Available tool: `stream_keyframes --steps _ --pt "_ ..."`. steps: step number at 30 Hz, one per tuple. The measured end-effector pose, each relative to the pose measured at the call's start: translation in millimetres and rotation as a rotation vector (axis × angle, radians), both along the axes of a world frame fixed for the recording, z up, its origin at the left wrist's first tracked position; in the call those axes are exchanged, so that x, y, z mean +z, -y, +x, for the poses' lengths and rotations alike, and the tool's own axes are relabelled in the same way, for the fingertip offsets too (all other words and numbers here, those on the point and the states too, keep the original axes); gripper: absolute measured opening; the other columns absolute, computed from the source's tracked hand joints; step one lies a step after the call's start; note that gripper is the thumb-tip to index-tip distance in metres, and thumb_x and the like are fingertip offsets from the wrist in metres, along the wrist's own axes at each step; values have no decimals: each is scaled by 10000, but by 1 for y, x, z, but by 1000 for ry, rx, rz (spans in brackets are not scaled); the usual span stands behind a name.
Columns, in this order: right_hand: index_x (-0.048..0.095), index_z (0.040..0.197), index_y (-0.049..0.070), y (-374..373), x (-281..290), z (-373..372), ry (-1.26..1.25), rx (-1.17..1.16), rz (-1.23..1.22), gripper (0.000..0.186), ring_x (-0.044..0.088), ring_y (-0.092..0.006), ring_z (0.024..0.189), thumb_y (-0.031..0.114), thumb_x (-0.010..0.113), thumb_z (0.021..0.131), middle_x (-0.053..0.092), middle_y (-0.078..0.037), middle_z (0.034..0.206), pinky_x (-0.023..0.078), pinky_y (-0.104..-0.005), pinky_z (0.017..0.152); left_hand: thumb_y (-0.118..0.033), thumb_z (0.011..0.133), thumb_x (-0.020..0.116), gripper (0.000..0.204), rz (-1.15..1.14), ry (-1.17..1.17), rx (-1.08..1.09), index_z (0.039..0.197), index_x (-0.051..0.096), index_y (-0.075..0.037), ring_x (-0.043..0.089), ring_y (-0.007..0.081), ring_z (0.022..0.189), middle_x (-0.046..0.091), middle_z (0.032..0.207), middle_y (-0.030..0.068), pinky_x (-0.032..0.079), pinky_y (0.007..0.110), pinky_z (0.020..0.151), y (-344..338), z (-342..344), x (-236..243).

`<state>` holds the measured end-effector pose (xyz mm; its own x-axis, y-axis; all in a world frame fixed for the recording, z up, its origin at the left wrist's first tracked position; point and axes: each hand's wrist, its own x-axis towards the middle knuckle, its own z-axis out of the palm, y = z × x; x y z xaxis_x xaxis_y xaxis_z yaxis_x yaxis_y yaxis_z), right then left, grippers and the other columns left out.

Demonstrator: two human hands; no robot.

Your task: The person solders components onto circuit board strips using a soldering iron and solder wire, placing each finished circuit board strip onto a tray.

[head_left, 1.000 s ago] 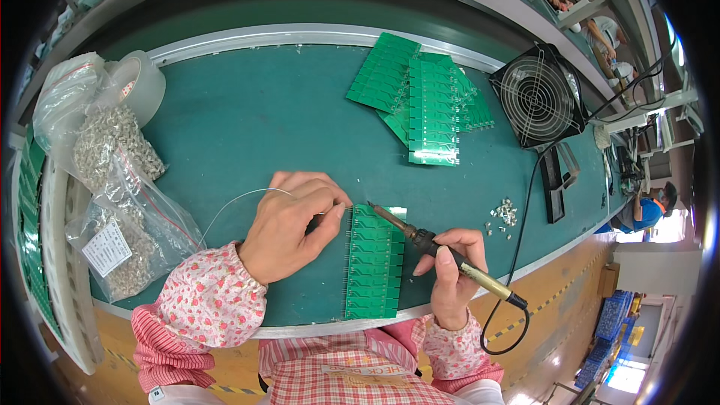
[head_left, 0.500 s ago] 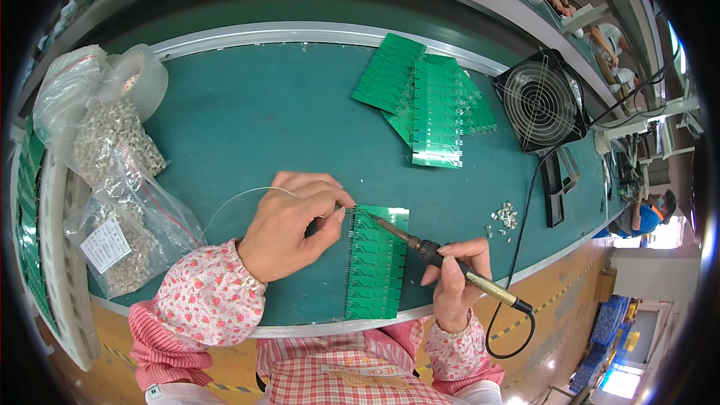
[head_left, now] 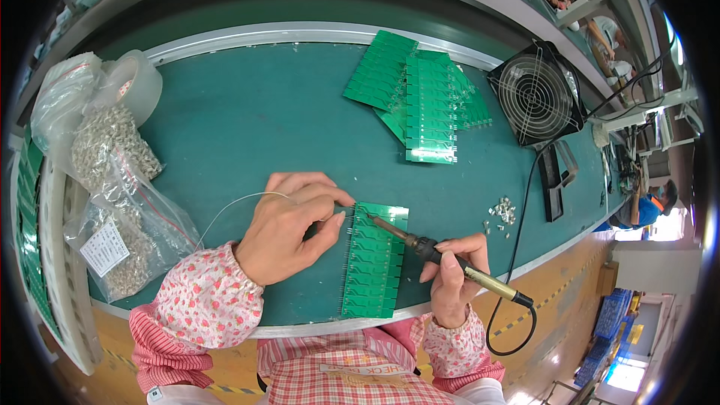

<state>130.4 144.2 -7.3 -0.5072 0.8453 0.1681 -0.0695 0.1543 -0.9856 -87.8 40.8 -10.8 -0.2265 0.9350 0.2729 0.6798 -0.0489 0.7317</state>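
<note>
Leftward, clear bags [head_left: 161, 214] hold small parts [head_left: 105, 142] (one wears a label [head_left: 104, 250]); left grip [head_left: 285, 229] closes on wire [head_left: 255, 193], right grip [head_left: 454, 285] on an iron [head_left: 495, 285].

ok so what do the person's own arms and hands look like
The left hand and right hand are ungloved. Pale sleeve covers carry small red strawberry-like prints and end in pinkish-red bands, visibly striped on the left; white sleeves show beyond.

Circuit board [head_left: 375, 262] on table [head_left: 240, 127], bags [head_left: 112, 150] left, fan [head_left: 534, 94] behind to the right.
</note>
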Motion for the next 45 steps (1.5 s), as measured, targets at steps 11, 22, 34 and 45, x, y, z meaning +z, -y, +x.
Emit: stream_keyframes --steps 11,22,34,45 --pt "500 908 -17 1 0 0 23 14 -30 171 567 -105 506 129 587 889 596 -89 677 461 -232 469 -55 776 636 210 10 -28 -16 633 483 -63 552 260 1042 665 1032 24 347 388 891 0 0 0" --pt "501 892 -19 0 1 -2 35 84 6 167 573 -99 513 125 586 890 602 -74 658 464 -231 476 -61 747 658 224 23 -88 -1 625 471 -61 550 256 1029 646 1030 17 353 385 886 -1 3 -1" --pt "502 890 -23 1 1 0 46 93 37 153 574 -100 510 107 581 886 602 -80 660 466 -229 471 -68 750 660 208 27 -95 -4 635 487 -63 543 248 1022 640 1037 12 353 390 871 -1 3 -1" --pt "511 903 -28 1 1 -2 20 57 -3 170 593 -109 528 123 587 884 613 -89 705 489 -236 487 -72 752 664 200 28 -69 12 649 492 -66 542 248 1014 640 1019 6 351 384 865 -2 3 -2"
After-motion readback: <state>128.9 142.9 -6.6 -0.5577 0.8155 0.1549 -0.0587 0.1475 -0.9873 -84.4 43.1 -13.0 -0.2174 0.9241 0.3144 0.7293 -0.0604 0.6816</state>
